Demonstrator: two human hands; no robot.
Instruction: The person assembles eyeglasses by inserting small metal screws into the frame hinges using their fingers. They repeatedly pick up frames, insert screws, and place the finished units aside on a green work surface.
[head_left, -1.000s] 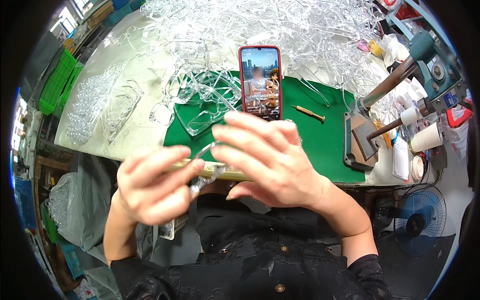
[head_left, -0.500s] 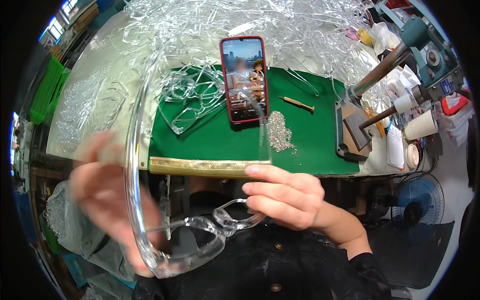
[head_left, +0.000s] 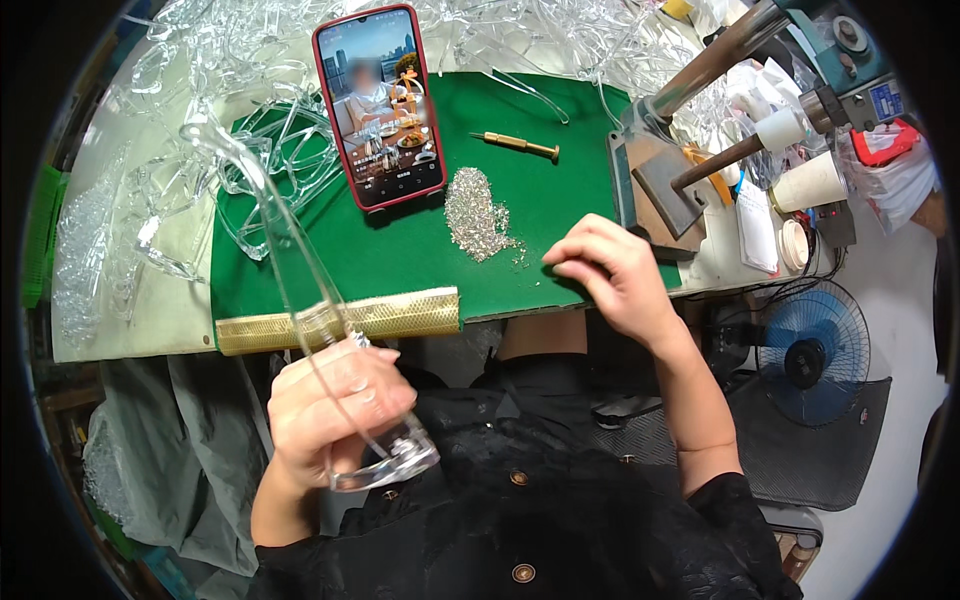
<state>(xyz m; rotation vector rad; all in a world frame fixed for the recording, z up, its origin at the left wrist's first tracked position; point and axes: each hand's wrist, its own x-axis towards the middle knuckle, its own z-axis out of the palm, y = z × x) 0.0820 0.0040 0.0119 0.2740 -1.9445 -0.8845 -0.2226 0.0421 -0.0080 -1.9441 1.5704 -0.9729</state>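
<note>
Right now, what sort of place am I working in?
Probably an eyewear workshop: clear glasses frames heaped at the back, tiny shiny pieces piled on the green mat, and a golden screwdriver near them.

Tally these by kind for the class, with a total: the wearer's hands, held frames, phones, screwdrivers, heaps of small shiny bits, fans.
Hands: 2 (left hand, right hand)
Held frame: 1
Phone: 1
Screwdriver: 1
Heap: 1
Fan: 1
Total: 7
</note>
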